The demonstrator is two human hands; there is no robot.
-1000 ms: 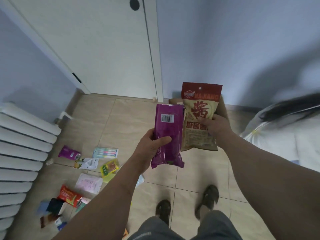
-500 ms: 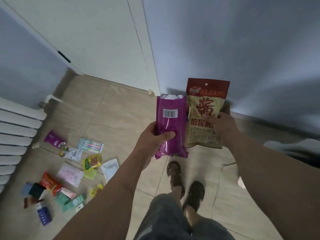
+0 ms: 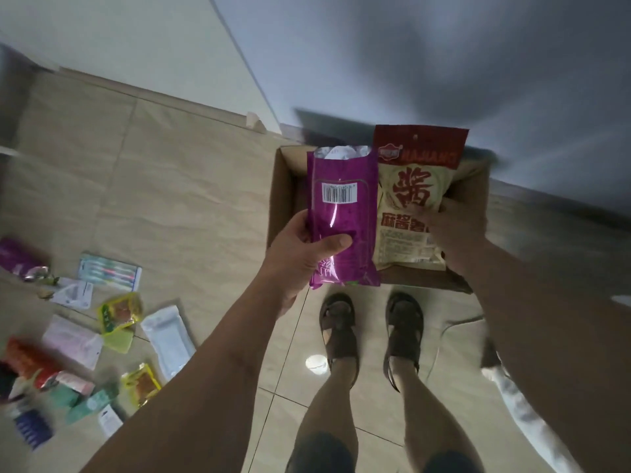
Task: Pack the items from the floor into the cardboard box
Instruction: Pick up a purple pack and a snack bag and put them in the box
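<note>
Reading "HAJIANG" on beige packet [image 3: 408, 213]

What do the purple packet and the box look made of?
Purple packet: glossy metallised plastic film, judging by the bright glare streaks and silvery top seal. Box: plain brown cardboard with a matte finish, probably corrugated, though the edges are too blurred to confirm.

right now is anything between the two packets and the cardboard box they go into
Nothing visible. The left hand holds the purple packet and the right hand holds the beige sauce packet right over the open cardboard box. The box's top is open, though the packets hide most of its inside.
</note>
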